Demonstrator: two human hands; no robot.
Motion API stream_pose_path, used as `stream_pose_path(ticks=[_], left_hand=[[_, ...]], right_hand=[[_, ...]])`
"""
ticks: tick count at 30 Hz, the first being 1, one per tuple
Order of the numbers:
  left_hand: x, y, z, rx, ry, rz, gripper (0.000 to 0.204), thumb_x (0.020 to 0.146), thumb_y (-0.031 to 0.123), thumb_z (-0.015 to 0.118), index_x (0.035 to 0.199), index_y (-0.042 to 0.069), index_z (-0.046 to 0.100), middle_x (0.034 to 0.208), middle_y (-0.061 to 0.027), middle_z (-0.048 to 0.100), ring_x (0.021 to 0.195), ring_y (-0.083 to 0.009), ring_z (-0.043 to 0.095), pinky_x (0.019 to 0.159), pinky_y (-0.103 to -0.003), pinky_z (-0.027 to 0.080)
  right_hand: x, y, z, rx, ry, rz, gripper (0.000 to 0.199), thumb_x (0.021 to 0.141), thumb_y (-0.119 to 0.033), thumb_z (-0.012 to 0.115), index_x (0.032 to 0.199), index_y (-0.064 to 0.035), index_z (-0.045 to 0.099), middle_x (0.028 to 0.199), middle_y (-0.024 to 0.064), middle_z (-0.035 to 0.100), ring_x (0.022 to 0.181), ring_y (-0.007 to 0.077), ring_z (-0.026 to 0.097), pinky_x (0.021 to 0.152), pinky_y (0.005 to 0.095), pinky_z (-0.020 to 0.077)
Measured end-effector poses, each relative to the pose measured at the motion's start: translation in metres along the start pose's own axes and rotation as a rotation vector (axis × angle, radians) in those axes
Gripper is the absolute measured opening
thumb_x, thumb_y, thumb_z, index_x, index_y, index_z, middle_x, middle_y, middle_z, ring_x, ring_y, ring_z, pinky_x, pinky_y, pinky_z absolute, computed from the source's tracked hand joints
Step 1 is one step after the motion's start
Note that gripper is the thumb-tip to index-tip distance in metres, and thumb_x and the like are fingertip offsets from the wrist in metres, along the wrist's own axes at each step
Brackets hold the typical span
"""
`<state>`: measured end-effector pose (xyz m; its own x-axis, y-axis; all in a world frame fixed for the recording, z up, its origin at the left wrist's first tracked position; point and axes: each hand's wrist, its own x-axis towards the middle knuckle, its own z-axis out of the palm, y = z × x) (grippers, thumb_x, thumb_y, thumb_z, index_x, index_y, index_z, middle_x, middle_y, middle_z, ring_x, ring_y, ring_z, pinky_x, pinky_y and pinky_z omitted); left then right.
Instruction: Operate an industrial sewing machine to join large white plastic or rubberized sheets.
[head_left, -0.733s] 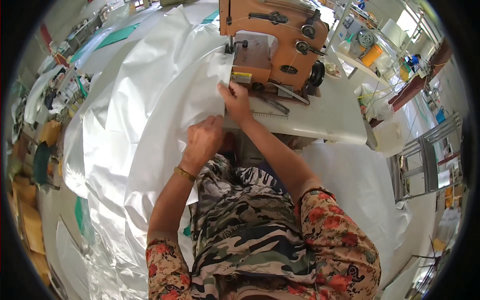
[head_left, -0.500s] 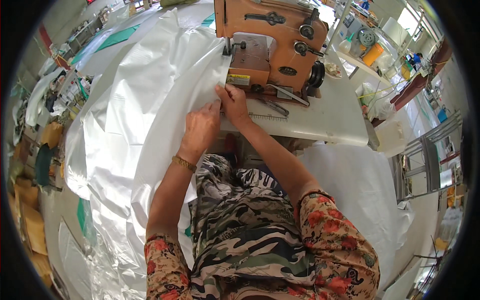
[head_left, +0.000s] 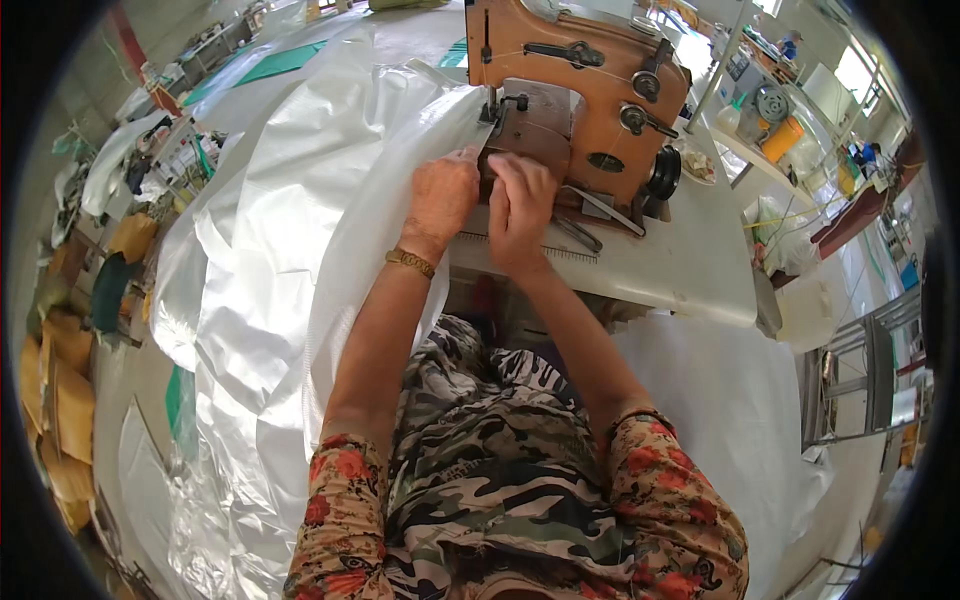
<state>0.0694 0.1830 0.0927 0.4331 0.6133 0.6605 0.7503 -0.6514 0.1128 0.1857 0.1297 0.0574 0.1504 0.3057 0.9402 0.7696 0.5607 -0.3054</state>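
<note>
A large silvery-white plastic-like sheet (head_left: 270, 230) spreads over the table and hangs down on the left. Its right edge runs up to the needle area of a brown-orange sewing machine (head_left: 610, 95). My left hand (head_left: 446, 196) is closed on this edge just in front of the machine bed, knuckles up. Close to its right, against the front of the bed, is my right hand (head_left: 522, 208) with its fingers curled. Whatever lies in its fingertips, if anything, cannot be made out. Dark-handled scissors or snips (head_left: 578, 234) lie by the machine base.
A ruler strip (head_left: 570, 254) is on the white tabletop (head_left: 680, 265). To the right stand a grey metal-framed chair (head_left: 870, 370) and a shelf with an orange container (head_left: 782, 138). Another pale sheet (head_left: 710, 400) hangs below the table. Brown cardboard-like pieces (head_left: 68, 410) are stacked far left.
The view has shifted, so the machine sits further right and lower. My hands have moved apart a little; the right one has left the sheet's edge, its fingers now curled by the bed.
</note>
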Motion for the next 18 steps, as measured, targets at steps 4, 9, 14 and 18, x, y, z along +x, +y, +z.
stream_pose_path(ticks=[4, 9, 14, 18], left_hand=[[-0.006, 0.005, -0.004, 0.001, 0.049, -0.029, 0.02, 0.082, 0.01, 0.055, 0.099, 0.007, 0.064, 0.09, -0.0149, 0.068, 0.077, -0.0335, 0.066, 0.066, -0.046, 0.052], [-0.048, 0.017, -0.019, 0.018, -0.048, -0.158, 0.017, 0.082, 0.008, 0.055, 0.097, 0.007, 0.063, 0.085, -0.0136, 0.065, 0.076, -0.0339, 0.065, 0.064, -0.047, 0.051], [-0.058, 0.011, -0.017, -0.003, -0.002, -0.08, 0.01, 0.079, 0.004, 0.055, 0.087, 0.006, 0.06, 0.078, -0.012, 0.06, 0.073, -0.0342, 0.064, 0.061, -0.045, 0.051], [-0.047, 0.003, -0.01, -0.036, 0.005, 0.032, 0.007, 0.076, 0.002, 0.055, 0.082, 0.006, 0.056, 0.077, -0.012, 0.059, 0.073, -0.0338, 0.064, 0.061, -0.044, 0.052]], right_hand=[[0.023, 0.019, -0.003, -0.369, -0.295, -0.148, 0.037, 0.079, -0.009, 0.06, 0.116, -0.006, 0.059, 0.122, 0.007, 0.054, 0.118, 0.0268, 0.048, 0.103, 0.0503, 0.0299], [0.021, 0.027, 0.002, -0.278, -0.334, -0.203, 0.034, 0.079, -0.008, 0.06, 0.113, -0.0091, 0.061, 0.123, 0.0055, 0.054, 0.119, 0.0256, 0.048, 0.103, 0.0505, 0.0299], [0.015, 0.03, 0.006, -0.276, -0.302, -0.239, 0.033, 0.078, -0.009, 0.062, 0.111, -0.0101, 0.061, 0.122, 0.0055, 0.054, 0.118, 0.0253, 0.05, 0.102, 0.0501, 0.0313], [0.015, 0.034, 0.01, -0.301, -0.262, -0.254, 0.031, 0.078, -0.01, 0.062, 0.11, -0.0104, 0.062, 0.121, 0.0041, 0.055, 0.116, 0.0246, 0.051, 0.102, 0.0498, 0.0316]])
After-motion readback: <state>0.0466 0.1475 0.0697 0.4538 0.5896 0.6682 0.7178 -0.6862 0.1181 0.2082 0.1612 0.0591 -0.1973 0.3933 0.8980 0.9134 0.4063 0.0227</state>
